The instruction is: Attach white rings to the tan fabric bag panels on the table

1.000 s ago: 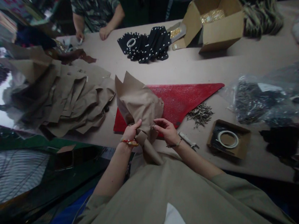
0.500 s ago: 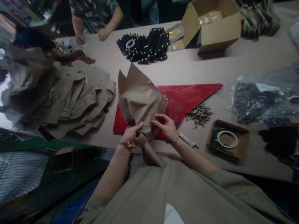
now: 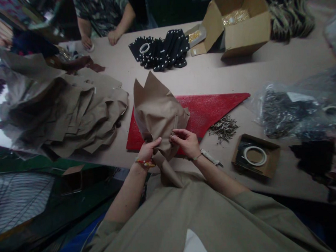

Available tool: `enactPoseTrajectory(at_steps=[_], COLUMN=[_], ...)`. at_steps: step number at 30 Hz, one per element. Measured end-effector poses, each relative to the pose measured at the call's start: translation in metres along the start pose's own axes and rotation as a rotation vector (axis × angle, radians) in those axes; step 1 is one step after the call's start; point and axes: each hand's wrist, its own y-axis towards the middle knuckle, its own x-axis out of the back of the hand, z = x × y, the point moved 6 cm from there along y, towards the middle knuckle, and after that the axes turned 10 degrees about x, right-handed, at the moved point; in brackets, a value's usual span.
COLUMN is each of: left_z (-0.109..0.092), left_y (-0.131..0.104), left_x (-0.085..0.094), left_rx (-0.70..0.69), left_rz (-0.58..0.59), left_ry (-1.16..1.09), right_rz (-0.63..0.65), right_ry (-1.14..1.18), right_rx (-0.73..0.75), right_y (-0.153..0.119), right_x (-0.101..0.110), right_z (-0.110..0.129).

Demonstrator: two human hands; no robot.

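A tan fabric piece (image 3: 159, 111) with pointed top corners is held up in front of my body, over a red mat (image 3: 210, 109). My left hand (image 3: 149, 149) grips its lower left part, thumb lying on the cloth. At its right side my right hand (image 3: 186, 141) pinches with thumb and forefinger at the fabric's edge; anything small between those fingertips is too small to make out. A narrow strip of the same cloth hangs down below my left hand toward my lap.
Stacked tan fabric pieces (image 3: 82, 117) lie at left. Dark thin strips (image 3: 224, 128) are heaped right of the mat, near a small box (image 3: 271, 164) with a tape roll (image 3: 254, 156). Black studded pieces (image 3: 162, 50) and a carton (image 3: 245, 38) stand behind. Across the table are a person's hands (image 3: 114, 37).
Both my hands keep nearly the same grip on the tan fabric. The view has shifted slightly, and the person's hand across the table has moved a little.
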Motion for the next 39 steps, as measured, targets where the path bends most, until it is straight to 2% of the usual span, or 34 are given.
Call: enactPoseTrajectory(at_steps=[6,12,20,26,31,35,37,39], left_z=[0.007,0.015,0.01,0.008,0.005,0.008,0.01,0.007], left_y=[0.013,0.021,0.025,0.02,0.016,0.014,0.016,0.02], left_x=[0.004,0.002,-0.001,-0.013,-0.016,-0.013,-0.011,-0.01], left_rx=[-0.028,0.032,0.015,0.024,0.04,0.083,0.046,-0.055], left_rz=[0.037,0.108,0.098,0.093,0.05,0.018,-0.025,-0.091], left_ry=[-0.023,-0.037,-0.03,0.011,-0.033,-0.018,0.044,0.148], right_rz=[-0.012,0.01,-0.009,-0.023,-0.007,-0.012,-0.037,-0.06], right_ry=[-0.089,-0.12,-0.043,-0.036,-0.191,-0.236,-0.287,-0.351], right_rx=[-0.011,-0.071,-0.094,-0.078,0.034,0.063,0.082,0.097], right_y=[0.001,0.005,0.01,0.014,0.016,0.017,0.017,0.016], right_x=[0.004,0.008,0.007,0.007,0.012,0.015,0.015,0.012], right_z=[0.001,0.001,-0.005,-0.008,-0.002,-0.002,-0.002,-0.004])
